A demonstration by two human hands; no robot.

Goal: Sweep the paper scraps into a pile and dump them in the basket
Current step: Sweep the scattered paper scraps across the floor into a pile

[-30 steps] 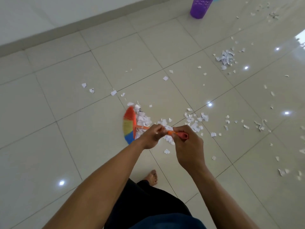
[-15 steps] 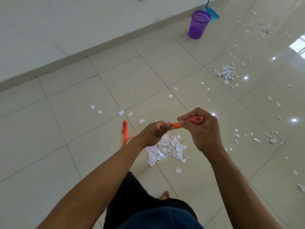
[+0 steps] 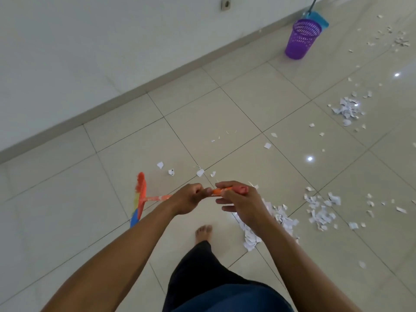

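My left hand [image 3: 188,198] and my right hand [image 3: 238,199] both grip the orange handle of a broom [image 3: 155,197]. Its head [image 3: 140,198], with red, yellow and blue bristles, is on the tiled floor to the left of my hands. A pile of white paper scraps [image 3: 279,219] lies just right of my right hand, partly hidden by my forearm. A second heap [image 3: 322,210] sits further right, and a third [image 3: 347,109] at the far right. The purple basket [image 3: 302,39] stands by the wall at the top right.
Loose scraps [image 3: 171,168] dot the tiles ahead of my hands and along the right side. A blue dustpan [image 3: 319,19] leans behind the basket. The wall and its skirting [image 3: 157,82] run diagonally on the left. My bare foot [image 3: 203,231] is below my hands.
The broom head has swung left, away from the scraps, leaving a pile to the right of my hands. The view has lifted and now shows the basket.
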